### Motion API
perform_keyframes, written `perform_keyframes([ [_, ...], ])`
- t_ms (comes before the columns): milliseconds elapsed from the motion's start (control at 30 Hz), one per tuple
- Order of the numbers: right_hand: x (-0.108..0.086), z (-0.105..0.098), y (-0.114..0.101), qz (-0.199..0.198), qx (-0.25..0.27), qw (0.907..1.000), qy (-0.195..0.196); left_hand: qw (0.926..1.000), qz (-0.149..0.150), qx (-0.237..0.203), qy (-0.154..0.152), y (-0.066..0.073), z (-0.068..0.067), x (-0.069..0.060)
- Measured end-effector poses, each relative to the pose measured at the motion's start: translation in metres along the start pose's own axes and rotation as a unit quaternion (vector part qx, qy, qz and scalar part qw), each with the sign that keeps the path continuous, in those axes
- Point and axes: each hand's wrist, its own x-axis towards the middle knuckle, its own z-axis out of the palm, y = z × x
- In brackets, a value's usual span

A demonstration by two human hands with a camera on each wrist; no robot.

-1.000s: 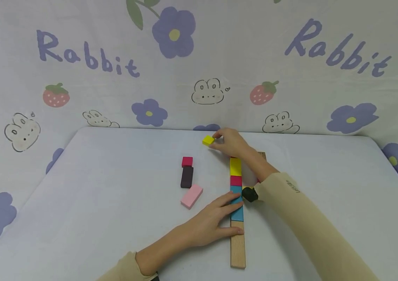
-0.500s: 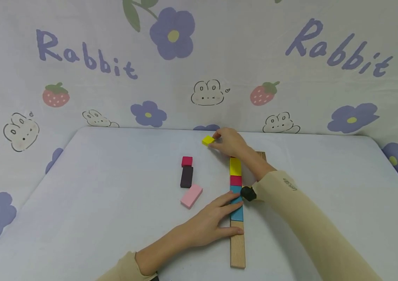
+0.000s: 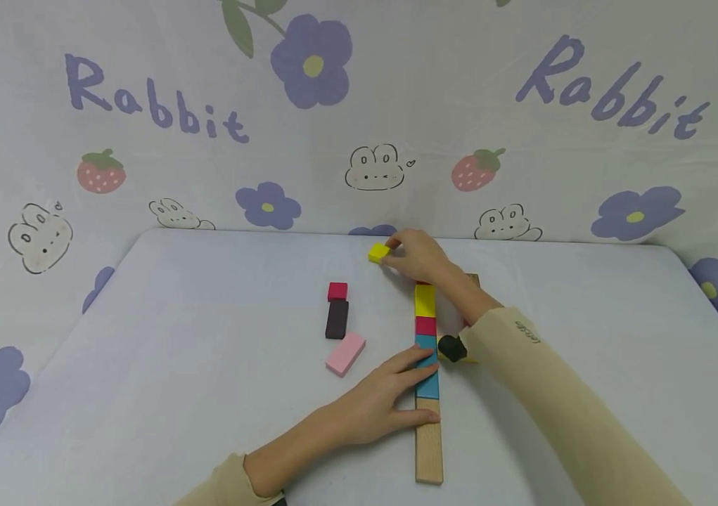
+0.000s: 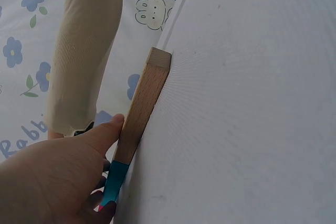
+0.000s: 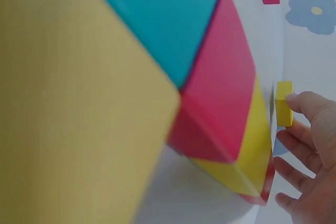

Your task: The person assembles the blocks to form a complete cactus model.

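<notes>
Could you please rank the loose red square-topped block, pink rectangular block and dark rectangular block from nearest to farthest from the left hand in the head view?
1. Pink rectangular block: ahead and left of the left hand.
2. Dark rectangular block: beyond the pink block.
3. Loose red square-topped block: at the dark block's far end.

long beige sleeves (image 3: 561, 393), finely ribbed; small dark lettering (image 3: 527, 332) near right cuff (image 3: 480, 329); rounded black piece (image 3: 452, 348) beside it.

Rabbit-print backdrop (image 3: 422, 77), probably cloth, white tabletop (image 3: 232, 316)
</notes>
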Motion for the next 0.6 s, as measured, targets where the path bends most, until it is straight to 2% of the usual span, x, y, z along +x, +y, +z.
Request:
perform_keyframes([
  [100, -0.001, -0.004, 0.002, -0.008, 0.011, 0.9999, 0.001, 1.0000, -0.005, -0.001, -0.002, -0.001, 0.001, 0.000],
  [267, -0.005, -0.013, 0.005, 0.000, 0.032, 0.9995, -0.006, 0.9999, -0.010, 0.004, -0.005, -0.001, 0.002, -0.001],
  [600, -0.012, -0.026, 0.026, 0.006, 0.032, 0.9994, -0.007, 0.9999, -0.007, 0.012, -0.007, -0.001, 0.003, -0.002],
])
